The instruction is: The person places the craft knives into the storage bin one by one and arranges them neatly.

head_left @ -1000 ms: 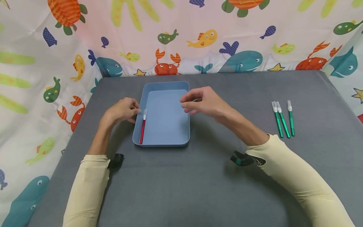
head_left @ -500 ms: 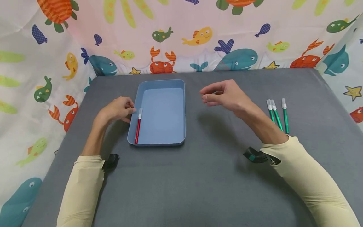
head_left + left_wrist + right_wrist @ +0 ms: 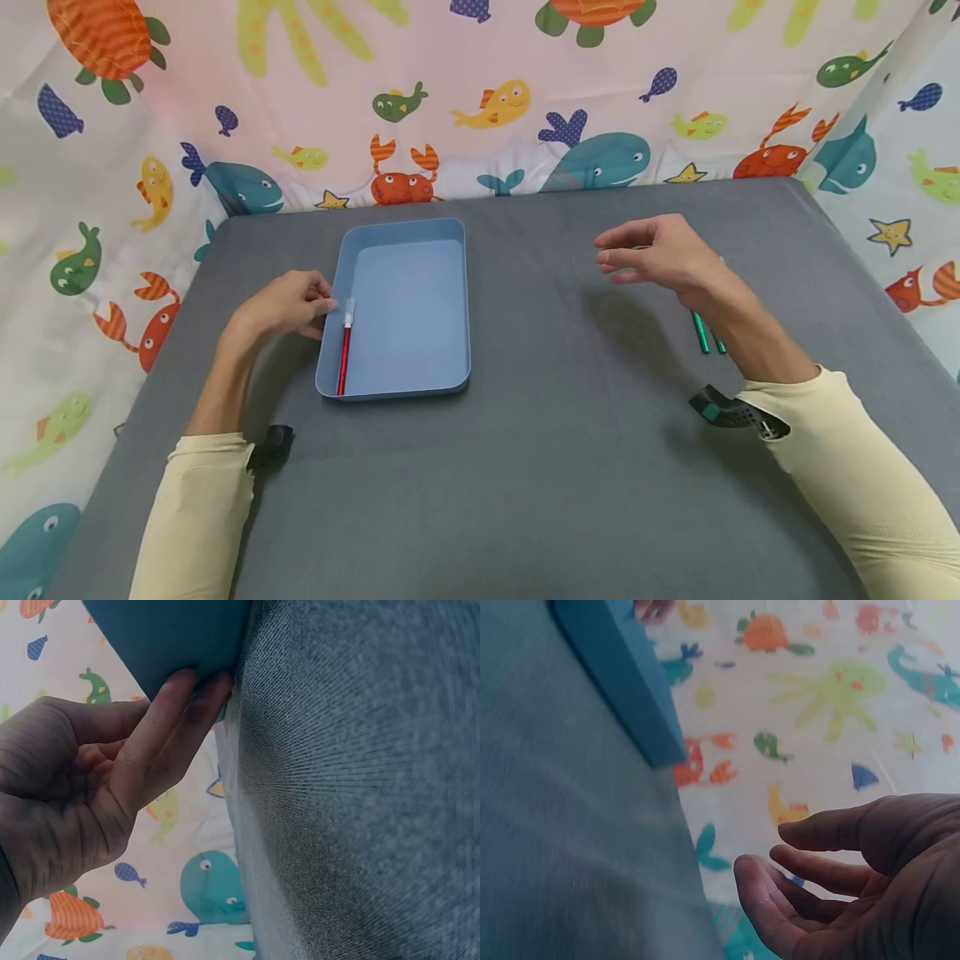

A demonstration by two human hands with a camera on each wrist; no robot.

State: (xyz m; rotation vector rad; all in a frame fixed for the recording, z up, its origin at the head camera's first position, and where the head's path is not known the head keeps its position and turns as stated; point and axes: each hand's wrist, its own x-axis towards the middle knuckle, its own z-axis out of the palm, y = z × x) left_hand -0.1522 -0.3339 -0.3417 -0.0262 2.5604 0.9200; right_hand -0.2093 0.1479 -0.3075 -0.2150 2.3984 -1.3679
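A shallow blue tray [image 3: 405, 308] lies on the grey table. My left hand [image 3: 288, 304] pinches its left wall, the thumb at the rim and the fingers [image 3: 161, 724] against the outside, as the left wrist view shows. Inside the tray, along that same wall, rests a red marker [image 3: 345, 350] with a whitish cap. My right hand [image 3: 652, 250] hangs in the air right of the tray, holding nothing, its fingers loosely bent and apart from the thumb. Behind the right wrist lie green markers [image 3: 700, 332], mostly hidden by the arm.
The grey table [image 3: 525, 467] runs back to a white curtain [image 3: 465, 58] printed with sea animals, which also hangs along the left and right sides. A black wrist device [image 3: 731, 410] sits at the right sleeve, another dark one [image 3: 272, 447] at the left.
My right hand has moved from over the tray's right rim to the right, towards the green markers, which the arm now partly covers. The left hand stays at the tray wall. The head view has shifted.
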